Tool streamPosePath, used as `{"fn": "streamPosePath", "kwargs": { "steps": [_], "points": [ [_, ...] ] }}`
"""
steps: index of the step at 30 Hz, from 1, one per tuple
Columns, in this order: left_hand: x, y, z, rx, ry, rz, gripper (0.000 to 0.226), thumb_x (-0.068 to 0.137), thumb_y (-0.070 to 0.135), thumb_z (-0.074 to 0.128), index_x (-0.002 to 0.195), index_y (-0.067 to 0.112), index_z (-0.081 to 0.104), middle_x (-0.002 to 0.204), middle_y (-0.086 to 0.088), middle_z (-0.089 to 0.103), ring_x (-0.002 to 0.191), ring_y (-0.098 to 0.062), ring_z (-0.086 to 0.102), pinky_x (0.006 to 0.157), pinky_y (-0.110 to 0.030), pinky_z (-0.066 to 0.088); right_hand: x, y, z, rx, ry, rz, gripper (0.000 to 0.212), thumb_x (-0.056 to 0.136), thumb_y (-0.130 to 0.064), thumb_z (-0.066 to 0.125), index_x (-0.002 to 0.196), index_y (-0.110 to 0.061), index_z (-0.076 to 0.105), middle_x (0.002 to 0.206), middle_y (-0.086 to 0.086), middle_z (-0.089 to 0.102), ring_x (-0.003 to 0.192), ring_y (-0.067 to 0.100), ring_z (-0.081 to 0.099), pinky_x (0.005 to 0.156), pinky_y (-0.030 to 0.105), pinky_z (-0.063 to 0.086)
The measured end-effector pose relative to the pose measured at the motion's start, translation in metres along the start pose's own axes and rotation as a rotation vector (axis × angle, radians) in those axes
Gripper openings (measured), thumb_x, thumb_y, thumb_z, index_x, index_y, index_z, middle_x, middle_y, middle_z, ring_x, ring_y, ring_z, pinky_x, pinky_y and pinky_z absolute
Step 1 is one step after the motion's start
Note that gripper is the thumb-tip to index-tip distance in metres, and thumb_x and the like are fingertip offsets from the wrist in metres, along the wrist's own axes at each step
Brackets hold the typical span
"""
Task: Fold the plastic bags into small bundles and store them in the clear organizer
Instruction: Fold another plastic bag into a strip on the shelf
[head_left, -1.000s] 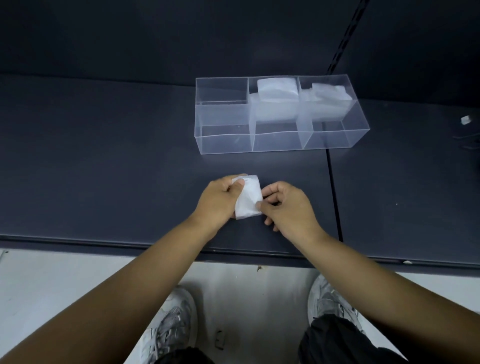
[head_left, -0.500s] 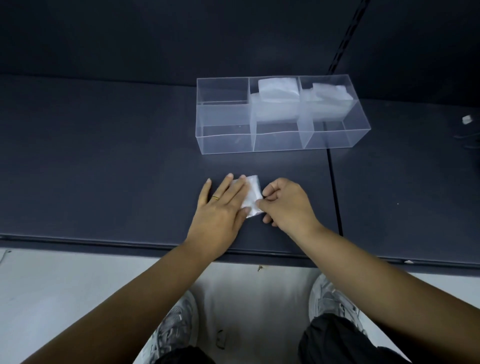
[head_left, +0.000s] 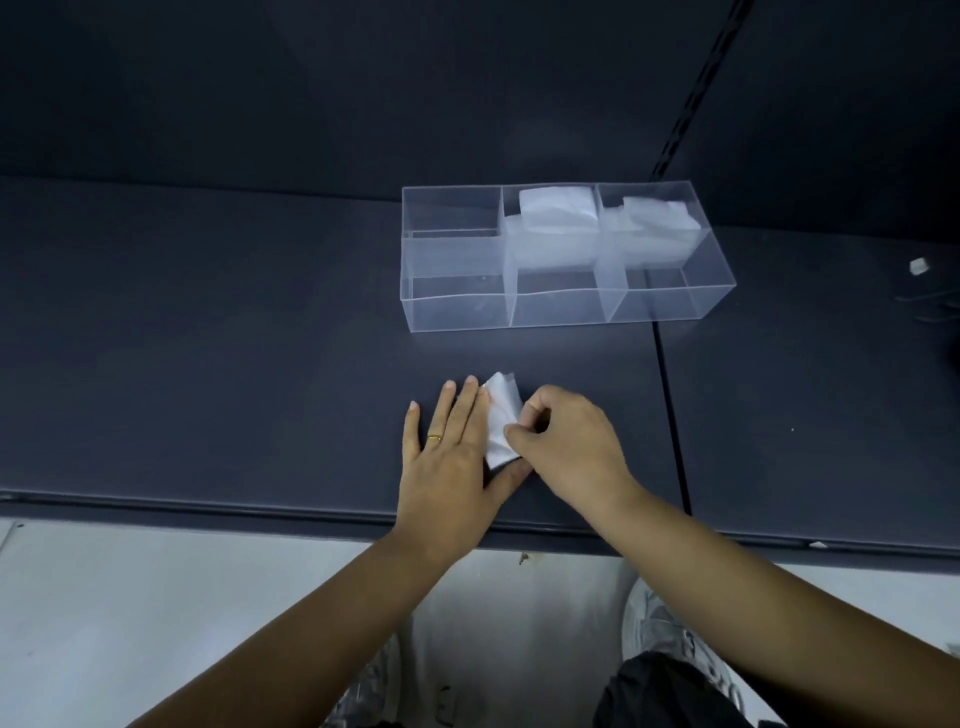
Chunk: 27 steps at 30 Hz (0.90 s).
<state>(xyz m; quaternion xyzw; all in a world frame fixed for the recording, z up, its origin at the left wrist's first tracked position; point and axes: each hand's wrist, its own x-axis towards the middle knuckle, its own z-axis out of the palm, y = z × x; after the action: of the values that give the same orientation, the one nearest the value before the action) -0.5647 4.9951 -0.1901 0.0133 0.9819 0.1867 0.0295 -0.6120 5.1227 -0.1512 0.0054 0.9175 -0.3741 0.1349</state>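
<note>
bag: plastic bag (head_left: 501, 421) is folded down to a small white translucent wedge, slightly crumpled, narrower at the far end. It lies flat on the dark surface (head_left: 208, 338).
bag location: in front of the clear organizer (head_left: 457, 312), on my side of it, about in line with its middle column. Near it, not touching.
left hand: my left hand (head_left: 452, 467) is palm down, fingers (head_left: 470, 410) straight and mostly together, little finger splayed off. The index side presses on the bag's left edge and the thumb sits at its near corner.
right hand: my right hand (head_left: 576, 447) is curled, thumb and forefinger pinching the bag's right edge.
in the way: my two hands cover the bag's side edges and near corner; only the middle strip and far tip show.
organizer contents: three columns with a cross divider. One white bundle (head_left: 556, 213) in the middle column, another bundle (head_left: 654, 218) in the right column, both toward the back. Can't tell the exact cell through the clear walls.
around: gold ring (head_left: 434, 438) on my left hand. A seam (head_left: 670, 415) runs from the organizer's right front toward me. A small white scrap (head_left: 918, 266) lies well right of the organizer. A slotted rail (head_left: 696, 88) stands behind it.
</note>
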Motion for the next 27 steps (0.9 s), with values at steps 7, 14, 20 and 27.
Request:
{"fn": "streamPosePath", "kwargs": {
  "steps": [7, 14, 20, 27],
  "points": [
    [0.02, -0.005, -0.054, -0.968, -0.185, -0.219, 0.105, 0.063, 0.052, 0.075, 0.148, 0.036, 0.017, 0.141, 0.022, 0.039, 0.126, 0.006, 0.041, 0.098, -0.012, 0.037, 0.011, -0.012, -0.047, 0.149, -0.184, -0.262, 0.029, 0.079, -0.001, 0.064, 0.076, -0.026, 0.051, 0.075, -0.012, 0.058, 0.066, 0.0, 0.052, 0.062, 0.016, 0.044],
    [0.058, 0.016, -0.083, -1.381, -0.233, -0.251, 0.043, 0.07, 0.025, 0.073, 0.11, 0.011, 0.068, 0.103, -0.005, 0.073, 0.097, -0.018, 0.069, 0.079, -0.022, 0.053, 0.028, -0.024, -0.1, 0.414, -0.265, -0.163, 0.031, 0.084, -0.011, 0.071, 0.108, -0.025, 0.059, 0.085, -0.005, 0.068, 0.079, 0.012, 0.061, 0.081, 0.02, 0.049],
    [0.085, 0.045, -0.093, -1.403, -0.104, -0.307, 0.015, 0.08, 0.016, 0.072, 0.093, 0.01, 0.07, 0.086, -0.001, 0.075, 0.08, -0.013, 0.069, 0.079, -0.021, 0.056, 0.051, -0.016, -0.119, 0.547, -0.209, 0.075, 0.011, 0.084, -0.019, 0.071, 0.092, -0.012, 0.072, 0.065, -0.009, 0.066, 0.058, 0.001, 0.055, 0.059, 0.013, 0.046],
    [0.103, 0.021, -0.079, -0.294, 0.262, 0.148, 0.025, 0.093, 0.028, 0.058, 0.115, 0.019, 0.063, 0.122, 0.005, 0.06, 0.121, -0.013, 0.047, 0.104, -0.021, 0.029, 0.165, 0.022, -0.176, 0.493, 0.329, 0.268, 0.032, 0.082, -0.019, 0.075, 0.109, -0.005, 0.064, 0.106, 0.011, 0.068, 0.089, 0.022, 0.064, 0.081, 0.035, 0.054]
  ]
}}
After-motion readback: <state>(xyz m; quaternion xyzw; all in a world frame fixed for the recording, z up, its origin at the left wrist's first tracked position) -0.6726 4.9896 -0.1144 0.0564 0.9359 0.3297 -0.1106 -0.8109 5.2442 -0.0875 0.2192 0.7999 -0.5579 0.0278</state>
